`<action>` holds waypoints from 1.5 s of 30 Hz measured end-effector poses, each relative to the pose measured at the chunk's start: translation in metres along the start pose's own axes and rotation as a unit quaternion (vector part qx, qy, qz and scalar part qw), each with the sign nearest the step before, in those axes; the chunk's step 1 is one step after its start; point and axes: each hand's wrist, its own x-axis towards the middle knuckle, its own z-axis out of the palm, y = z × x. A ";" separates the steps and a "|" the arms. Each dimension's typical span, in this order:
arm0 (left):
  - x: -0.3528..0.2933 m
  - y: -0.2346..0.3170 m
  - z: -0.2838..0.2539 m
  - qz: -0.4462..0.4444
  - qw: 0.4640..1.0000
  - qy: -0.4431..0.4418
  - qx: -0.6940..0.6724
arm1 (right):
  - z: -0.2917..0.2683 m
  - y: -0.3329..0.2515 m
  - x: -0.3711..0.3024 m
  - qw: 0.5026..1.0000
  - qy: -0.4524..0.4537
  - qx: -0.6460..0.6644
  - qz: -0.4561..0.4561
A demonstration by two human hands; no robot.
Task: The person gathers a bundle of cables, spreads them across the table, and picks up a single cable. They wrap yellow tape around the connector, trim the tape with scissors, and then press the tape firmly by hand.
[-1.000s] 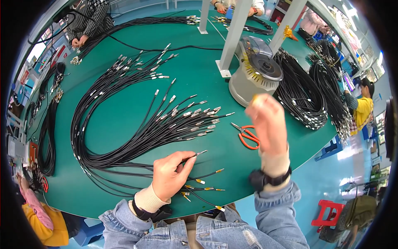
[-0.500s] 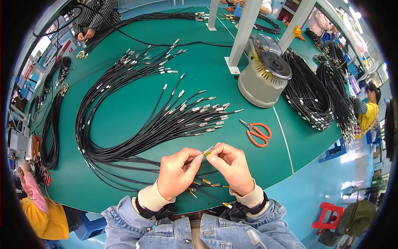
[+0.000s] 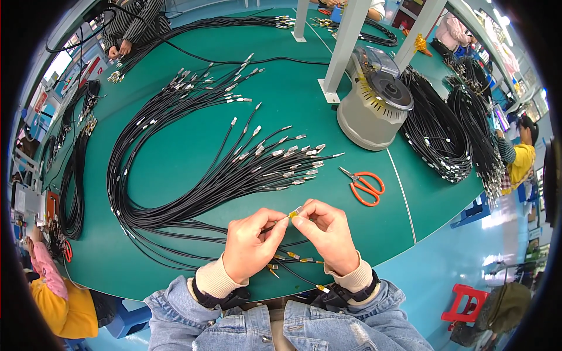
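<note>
Green table (image 3: 175, 175): both hands (image 3: 293, 234) pinch cable end (image 3: 294, 213).

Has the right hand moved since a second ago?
Yes. The right hand dropped from beside the orange scissors toward the table's near edge, meeting the left hand at the small yellow connector.

Two hands, the left hand (image 3: 250, 244) and the right hand (image 3: 329, 233), meet over one green table (image 3: 193, 158). One pair of orange-handled scissors (image 3: 364, 186) and one grey round machine (image 3: 373, 108) share the tabletop with two white posts (image 3: 346, 50). Black cables (image 3: 193, 175) lie in bundles too many to count. Four yellow-tipped cable ends (image 3: 293, 255) show below the hands. One red stool (image 3: 468, 302) stands on the floor.
</note>
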 end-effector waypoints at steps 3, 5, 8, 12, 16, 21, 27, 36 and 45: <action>0.000 0.000 0.000 -0.004 1.000 0.001 0.000 | 0.000 0.000 0.000 1.000 0.003 -0.001 0.001; 0.000 0.000 0.001 -0.003 1.000 0.001 0.000 | 0.001 -0.001 0.000 1.000 0.006 -0.001 0.000; -0.001 -0.001 0.001 -0.003 1.000 0.001 -0.001 | 0.000 -0.002 0.000 1.000 0.006 -0.004 0.008; -0.001 0.000 0.001 -0.006 1.000 -0.001 0.000 | 0.000 -0.003 0.000 1.000 0.005 -0.012 0.014; -0.001 0.000 0.002 0.005 1.000 0.007 -0.004 | -0.002 -0.002 0.001 1.000 -0.002 -0.019 0.014; 0.002 0.001 0.002 0.069 0.996 0.004 0.060 | -0.006 -0.004 0.001 0.999 -0.014 -0.026 0.031; 0.006 -0.007 0.000 0.248 0.942 0.032 0.222 | -0.008 -0.005 0.000 0.999 -0.032 -0.010 0.030; 0.005 -0.005 0.000 0.216 0.954 0.071 0.198 | -0.002 -0.010 -0.010 0.990 -0.025 0.115 0.076; 0.004 -0.003 0.001 0.189 0.965 0.078 0.166 | 0.008 -0.002 -0.011 0.999 0.029 0.034 0.028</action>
